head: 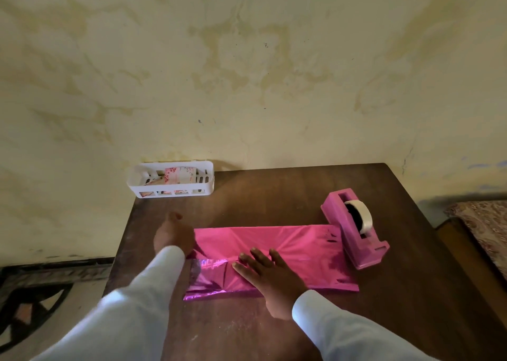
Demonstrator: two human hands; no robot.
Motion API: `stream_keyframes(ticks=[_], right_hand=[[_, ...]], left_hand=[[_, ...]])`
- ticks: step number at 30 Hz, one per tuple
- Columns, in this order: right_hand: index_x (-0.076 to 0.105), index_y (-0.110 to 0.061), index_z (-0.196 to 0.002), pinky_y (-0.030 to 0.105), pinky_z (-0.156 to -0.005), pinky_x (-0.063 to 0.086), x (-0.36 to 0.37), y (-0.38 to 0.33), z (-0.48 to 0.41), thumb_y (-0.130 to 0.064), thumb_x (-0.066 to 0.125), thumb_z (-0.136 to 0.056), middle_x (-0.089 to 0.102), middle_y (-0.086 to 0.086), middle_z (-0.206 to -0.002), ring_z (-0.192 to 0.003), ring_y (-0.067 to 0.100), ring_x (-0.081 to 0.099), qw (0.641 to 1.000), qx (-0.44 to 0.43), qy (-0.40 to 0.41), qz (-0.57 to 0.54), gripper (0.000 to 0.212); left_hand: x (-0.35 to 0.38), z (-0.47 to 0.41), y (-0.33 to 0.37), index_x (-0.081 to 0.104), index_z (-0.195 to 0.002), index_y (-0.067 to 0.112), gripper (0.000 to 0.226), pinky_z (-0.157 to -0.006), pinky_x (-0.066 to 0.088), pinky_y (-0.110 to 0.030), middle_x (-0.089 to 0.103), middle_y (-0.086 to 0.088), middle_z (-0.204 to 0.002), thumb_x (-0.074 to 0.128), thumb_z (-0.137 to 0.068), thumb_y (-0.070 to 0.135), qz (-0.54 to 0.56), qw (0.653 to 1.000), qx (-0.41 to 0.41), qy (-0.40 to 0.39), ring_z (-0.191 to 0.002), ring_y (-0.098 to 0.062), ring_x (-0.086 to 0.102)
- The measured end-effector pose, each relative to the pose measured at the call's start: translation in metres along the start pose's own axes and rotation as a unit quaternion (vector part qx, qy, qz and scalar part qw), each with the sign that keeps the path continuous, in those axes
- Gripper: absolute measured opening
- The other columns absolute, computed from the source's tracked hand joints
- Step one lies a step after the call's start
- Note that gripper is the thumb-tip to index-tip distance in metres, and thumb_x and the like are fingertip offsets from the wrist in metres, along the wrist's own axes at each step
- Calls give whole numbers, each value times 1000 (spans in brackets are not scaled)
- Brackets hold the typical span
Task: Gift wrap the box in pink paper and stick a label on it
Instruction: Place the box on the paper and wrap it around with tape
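Pink foil paper (274,242) lies folded at the middle of the brown table (274,190), hiding whatever it wraps. Our right hand (270,275) presses flat on it, fingers straight and spread. Our left hand (174,237) meets the paper's left end, too blurred for us to tell its grip. A tape dispenser (365,253) stands beside the right end; a white basket (170,193) of cards (179,174) sits at the far left corner.

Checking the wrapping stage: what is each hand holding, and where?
The right hand presses flat on the middle of the pink paper, holding nothing; the left hand touches its left end, fingers hidden, grip unclear.
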State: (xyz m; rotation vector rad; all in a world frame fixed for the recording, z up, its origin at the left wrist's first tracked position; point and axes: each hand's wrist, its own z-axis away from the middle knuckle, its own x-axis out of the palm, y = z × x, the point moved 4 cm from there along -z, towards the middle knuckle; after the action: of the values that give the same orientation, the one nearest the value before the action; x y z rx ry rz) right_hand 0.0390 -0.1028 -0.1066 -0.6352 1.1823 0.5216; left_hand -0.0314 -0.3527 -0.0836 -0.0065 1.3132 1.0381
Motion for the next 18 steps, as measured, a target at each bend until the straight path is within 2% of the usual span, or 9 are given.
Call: stream_keyframes(ticks=[2,4,6,7,9,12,14,16,18], right_hand=[[-8,-34,-157,52,-122,-4,0,1,-2,4,62,-83,-5,-3,-167,-153,23,-11,1000,1,11,6,108],[-8,-34,-156,52,-122,-5,2,3,-4,3,63,-83,-5,-3,-167,-153,24,-11,1000,1,15,7,109],[-6,-31,-157,53,-122,-2,4,5,-6,-1,65,-82,-3,0,-167,-153,26,-6,1000,1,23,10,107],[-3,-29,-157,54,-122,4,5,6,-6,-3,67,-81,2,2,-167,-154,28,1,1000,1,27,14,107],[13,-21,-156,55,-117,26,5,7,-4,-11,74,-74,25,6,-163,-149,31,25,999,-10,43,16,103],[47,-17,-140,42,-98,53,6,10,4,-18,66,-74,58,6,-140,-127,25,58,992,-26,125,5,70],[59,-15,-128,36,-92,56,2,13,13,-19,74,-71,68,5,-125,-116,23,65,982,-16,188,2,59],[63,-12,-126,39,-97,54,2,23,26,-33,89,-60,68,8,-124,-117,25,64,978,47,203,18,74],[61,-8,-129,46,-102,49,3,37,39,-54,90,-52,64,13,-130,-123,32,60,973,150,175,26,94]], left_hand=[[7,24,16,54,-121,31,34,-78,56,-36,69,-5,-108,58,-87,28,-34,988,148,41,-88,-25,68],[26,56,34,59,-125,27,36,-95,51,-39,63,-1,-126,58,-90,25,-89,950,298,21,-110,-23,60],[40,89,49,46,-145,26,51,-110,37,-36,51,1,-144,53,-95,19,-129,912,385,-57,-130,-20,47],[48,99,50,34,-152,25,59,-113,32,-36,47,2,-148,51,-96,19,-156,896,405,-96,-134,-20,43],[61,104,40,18,-158,24,67,-112,33,-37,47,0,-147,49,-98,23,-210,867,428,-142,-131,-21,44],[70,104,25,21,-157,21,68,-110,37,-38,54,-1,-142,44,-97,44,-241,836,477,-124,-127,-22,51],[70,106,23,22,-157,22,74,-113,34,-42,52,-2,-145,40,-92,55,-272,815,500,-108,-132,-25,49],[72,107,25,18,-158,24,80,-119,24,-44,42,-1,-153,46,-91,58,-307,802,501,-111,-140,-24,39],[69,110,29,17,-158,24,81,-121,20,-45,37,-2,-157,51,-92,57,-324,800,492,-112,-143,-24,34]])
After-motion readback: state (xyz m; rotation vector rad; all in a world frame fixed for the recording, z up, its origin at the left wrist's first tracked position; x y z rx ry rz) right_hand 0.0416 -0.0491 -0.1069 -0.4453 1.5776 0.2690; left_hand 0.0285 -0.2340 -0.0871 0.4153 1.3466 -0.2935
